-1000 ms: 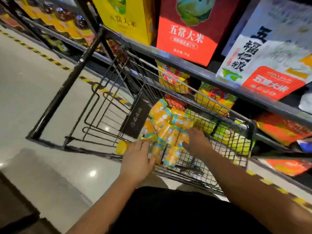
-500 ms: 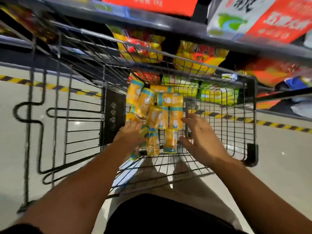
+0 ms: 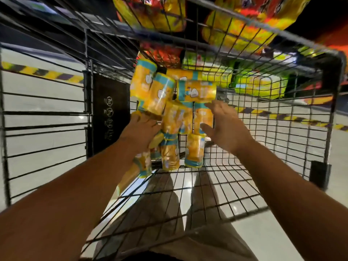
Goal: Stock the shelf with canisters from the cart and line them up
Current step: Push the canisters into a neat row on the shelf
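- Canisters [image 3: 170, 117]: yellow with teal bands, heaped on their sides in the far-left part of the cart [image 3: 332, 72], just beside its black panel [image 3: 109, 113]. Blur keeps me from counting them.
- Left hand [image 3: 140, 127]: back upward, at the near-left edge of the heap. Its fingers go under a canister, so I cannot tell its grip.
- Right hand [image 3: 224, 127]: grip wide open, fingers straight, holding nothing. The fingertips touch the end of a crosswise canister.
- Cart: black wire basket, with both of my 2 forearms reaching in over the near side.
- Bags [image 3: 239, 25]: yellow and red, seen through the far wire, with green packs [image 3: 259, 85] below them.
- Floor [image 3: 43, 102]: pale and glossy, crossed by striped tape [image 3: 43, 73].
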